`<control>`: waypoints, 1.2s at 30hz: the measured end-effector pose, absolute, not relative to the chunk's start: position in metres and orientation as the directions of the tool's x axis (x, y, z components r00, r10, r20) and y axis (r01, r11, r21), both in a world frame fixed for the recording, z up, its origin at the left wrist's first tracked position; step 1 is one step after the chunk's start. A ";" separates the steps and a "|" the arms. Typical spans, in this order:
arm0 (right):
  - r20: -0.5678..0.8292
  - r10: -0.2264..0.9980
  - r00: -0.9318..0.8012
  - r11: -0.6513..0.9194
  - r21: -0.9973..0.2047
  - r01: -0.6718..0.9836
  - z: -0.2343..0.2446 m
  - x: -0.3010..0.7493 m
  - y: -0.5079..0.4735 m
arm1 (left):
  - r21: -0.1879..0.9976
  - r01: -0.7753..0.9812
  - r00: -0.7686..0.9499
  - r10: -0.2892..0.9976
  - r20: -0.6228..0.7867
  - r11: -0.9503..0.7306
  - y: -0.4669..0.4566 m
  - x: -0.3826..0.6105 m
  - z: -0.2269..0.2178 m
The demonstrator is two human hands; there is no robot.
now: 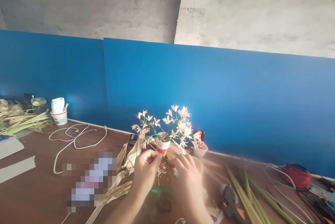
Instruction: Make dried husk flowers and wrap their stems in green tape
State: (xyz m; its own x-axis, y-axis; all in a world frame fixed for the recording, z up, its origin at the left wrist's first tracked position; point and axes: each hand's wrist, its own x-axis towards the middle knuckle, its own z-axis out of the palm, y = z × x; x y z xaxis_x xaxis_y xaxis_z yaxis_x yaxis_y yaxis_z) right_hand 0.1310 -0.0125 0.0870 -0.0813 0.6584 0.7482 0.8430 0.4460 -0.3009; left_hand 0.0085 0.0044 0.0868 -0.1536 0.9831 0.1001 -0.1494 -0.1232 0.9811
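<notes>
My left hand (pixel 146 168) and my right hand (pixel 187 171) are close together over the table, fingertips pinching a thin green stem (pixel 164 159) between them. A thin strand reaches up and left from my left fingertips. Just behind my hands stands an orange and white paper cup (pixel 162 144). Green stems with pale husk flowers (pixel 182 126) spread out of it to both sides. Beneath my hands lie small pale pieces, partly hidden, and a blurred green patch. My right palm and several of its fingertips are out of sight.
Dry corn husks (pixel 116 193) lie left of my hands. A glue gun (pixel 230 201) and long green leaves (pixel 247 196) are at right. A white cable (pixel 75 140), a pixelated object (pixel 90 182) and a white tub (pixel 59 117) are at left. A blue partition (pixel 220 94) borders the table.
</notes>
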 end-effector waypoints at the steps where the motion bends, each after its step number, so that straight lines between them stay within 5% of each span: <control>1: 0.751 0.656 -0.079 0.450 -0.305 0.839 0.086 0.130 -0.012 | 0.982 -0.153 -0.154 0.984 0.088 -0.112 0.004 0.009 0.087; 18: 0.711 0.702 -0.044 0.396 -0.338 0.854 0.082 0.129 -0.013 | 0.970 -0.231 -0.140 0.989 0.045 -0.077 0.003 0.016 0.089; 36: 0.814 0.572 -0.098 0.494 -0.247 0.834 0.081 0.131 -0.010 | 0.967 -0.253 0.066 0.998 -0.004 0.021 0.002 0.000 0.100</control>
